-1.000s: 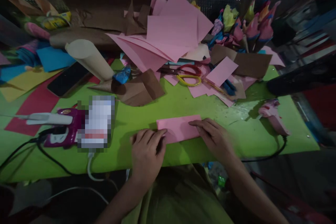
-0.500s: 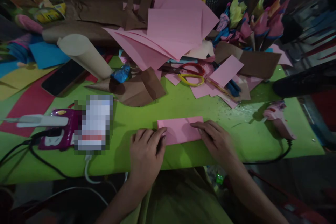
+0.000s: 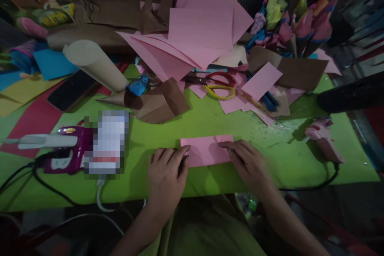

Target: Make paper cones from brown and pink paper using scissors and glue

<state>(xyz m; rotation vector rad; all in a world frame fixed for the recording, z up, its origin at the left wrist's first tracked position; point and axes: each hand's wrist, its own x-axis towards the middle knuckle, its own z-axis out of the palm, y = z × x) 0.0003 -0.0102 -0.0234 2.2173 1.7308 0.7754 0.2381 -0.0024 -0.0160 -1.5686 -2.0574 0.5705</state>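
Pink paper [image 3: 206, 154] lies on green table [image 3: 156, 134], long axis left-to-right. Left hand [image 3: 166, 172], fingers curled, touches left end; right hand [image 3: 249, 164] touches right end. Cannot tell whether either pinches.

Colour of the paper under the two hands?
The paper is pink; it shows best in the head view.

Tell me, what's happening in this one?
A person sits or stands at a green table, both hands on a small pink paper piece that looks folded. The left hand is at its left end, and the right hand's fingertips touch its right end. Beyond it lie scissors and larger pink sheets; a pink glue gun lies to the right.
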